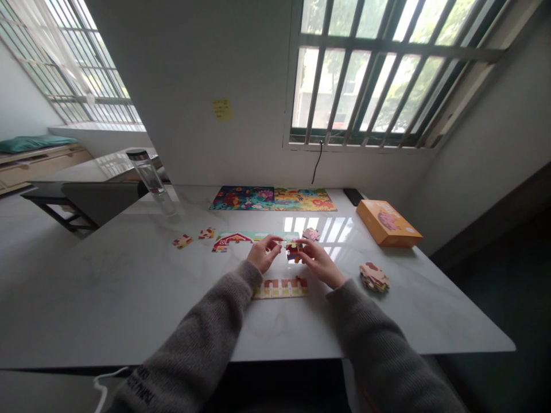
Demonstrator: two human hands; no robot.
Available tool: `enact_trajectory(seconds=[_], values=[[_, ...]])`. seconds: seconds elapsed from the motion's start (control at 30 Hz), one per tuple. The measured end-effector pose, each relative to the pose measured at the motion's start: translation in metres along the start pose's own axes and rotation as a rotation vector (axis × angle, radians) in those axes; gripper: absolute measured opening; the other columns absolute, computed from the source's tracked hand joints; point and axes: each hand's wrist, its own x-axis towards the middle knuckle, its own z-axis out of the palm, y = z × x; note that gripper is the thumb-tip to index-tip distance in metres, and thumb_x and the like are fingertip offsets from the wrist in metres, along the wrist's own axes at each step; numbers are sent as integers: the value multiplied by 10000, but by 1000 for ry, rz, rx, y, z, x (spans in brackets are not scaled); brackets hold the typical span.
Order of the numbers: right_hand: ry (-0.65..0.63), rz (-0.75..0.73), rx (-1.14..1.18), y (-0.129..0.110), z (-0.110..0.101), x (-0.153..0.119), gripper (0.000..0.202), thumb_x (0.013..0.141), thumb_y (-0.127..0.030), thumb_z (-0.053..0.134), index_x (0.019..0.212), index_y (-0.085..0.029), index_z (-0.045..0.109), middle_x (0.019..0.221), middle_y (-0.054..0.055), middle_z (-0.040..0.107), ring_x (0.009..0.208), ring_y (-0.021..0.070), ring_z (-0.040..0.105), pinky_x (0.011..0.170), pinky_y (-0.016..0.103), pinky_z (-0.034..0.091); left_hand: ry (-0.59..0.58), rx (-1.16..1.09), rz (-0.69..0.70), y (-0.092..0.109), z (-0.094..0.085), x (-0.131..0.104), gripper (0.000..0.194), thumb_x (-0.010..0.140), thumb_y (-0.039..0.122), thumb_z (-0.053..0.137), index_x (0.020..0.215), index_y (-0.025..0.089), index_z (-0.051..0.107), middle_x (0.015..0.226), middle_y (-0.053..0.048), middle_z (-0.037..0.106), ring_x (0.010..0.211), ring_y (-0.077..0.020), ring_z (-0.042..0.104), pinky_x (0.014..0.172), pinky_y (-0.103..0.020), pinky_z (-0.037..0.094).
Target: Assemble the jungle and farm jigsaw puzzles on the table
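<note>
My right hand (319, 263) pinches a jigsaw puzzle piece (294, 251) with dark red and purple on it, just above the table. Close by on the left, my left hand (264, 254) has its fingers curved and thumb apart, with nothing visible between them. Behind both hands lies a joined strip of puzzle (235, 238) showing a red barn, partly hidden by my left hand. Nearer to me is another joined strip (279, 288) with a white fence. A loose pinkish piece (310, 234) rests beyond my right hand.
Two loose pieces (182, 241) lie at left, and a stack of pieces (374, 277) at right. An orange box (387, 222), a black phone (353, 197) and colourful picture sheets (273, 198) are along the back. A glass bottle (147, 172) stands at the back left.
</note>
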Motion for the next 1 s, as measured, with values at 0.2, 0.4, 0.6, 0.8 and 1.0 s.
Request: enact_trajectory(seconds=[0.2, 0.4, 0.6, 0.8, 1.0], values=[[216, -29, -42, 9, -24, 6, 341, 850, -378, 592, 1135, -191, 569, 785, 23, 668, 641, 162, 613, 570, 283, 456, 116, -47, -7, 4, -32, 0, 227, 890, 325, 583, 1008, 161, 688, 732, -33, 701, 679, -157, 647, 667, -277, 519], [116, 27, 75, -5, -6, 1, 343, 841, -410, 628, 1099, -202, 540, 835, 40, 704, 694, 169, 640, 618, 297, 476, 234, -132, -63, -7, -67, -13, 240, 879, 348, 604, 968, 137, 677, 707, -29, 672, 654, -147, 637, 624, -262, 533], [66, 68, 298, -31, 41, -4, 340, 843, -484, 679, 945, -223, 486, 794, 45, 743, 678, 178, 672, 691, 330, 499, 35, -176, -39, -6, -63, -25, 273, 880, 376, 627, 993, 131, 672, 737, -41, 683, 684, -154, 646, 661, -282, 525], [49, 80, 337, -37, 74, -2, 339, 847, -512, 682, 843, -218, 515, 811, 61, 762, 792, 208, 714, 781, 350, 506, 38, -132, -9, -2, -56, -27, 305, 814, 373, 720, 1026, 158, 679, 871, -66, 720, 797, -180, 675, 686, -275, 504], [-105, 4, 182, -38, 88, -4, 276, 904, -474, 609, 879, -200, 582, 918, 78, 749, 908, 208, 704, 852, 365, 521, 73, -212, -61, -12, -78, -35, 346, 807, 475, 726, 931, 153, 719, 928, -90, 730, 835, -208, 699, 784, -341, 568]])
